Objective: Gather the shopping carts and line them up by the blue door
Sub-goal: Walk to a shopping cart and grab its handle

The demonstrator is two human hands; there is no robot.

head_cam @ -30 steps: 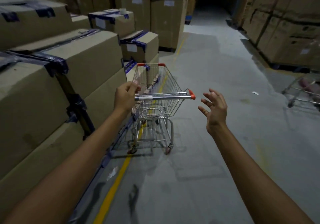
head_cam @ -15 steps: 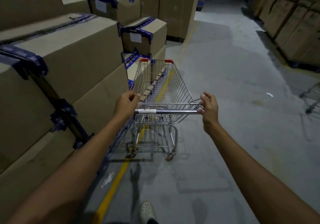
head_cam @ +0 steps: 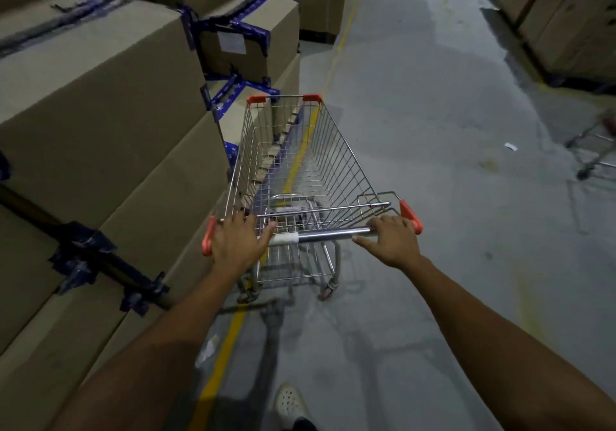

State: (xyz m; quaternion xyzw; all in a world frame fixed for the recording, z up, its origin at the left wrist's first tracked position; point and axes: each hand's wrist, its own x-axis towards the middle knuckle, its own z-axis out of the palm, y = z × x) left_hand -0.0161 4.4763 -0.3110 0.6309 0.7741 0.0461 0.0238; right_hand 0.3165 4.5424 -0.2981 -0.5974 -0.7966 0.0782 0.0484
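A small wire shopping cart (head_cam: 310, 164) with orange corner caps stands in front of me on the grey floor, over a yellow floor line. My left hand (head_cam: 235, 242) grips the left end of its chrome handle bar (head_cam: 328, 234), fingers curled over the bar. On the right end of the same bar my right hand (head_cam: 393, 239) holds on, thumb stretched along the bar. A second cart (head_cam: 595, 150) shows partly at the right edge, blurred. No blue door is in view.
Tall stacks of cardboard boxes (head_cam: 100, 103) with blue tape run close along the cart's left side. More boxes (head_cam: 566, 20) on pallets line the far right. The concrete aisle (head_cam: 433, 130) runs ahead between them. My white shoe (head_cam: 290, 404) is at the bottom.
My right hand came from open in the air onto the handle and now grips it. The cart is nearer and seen more from above; my view has tilted down.
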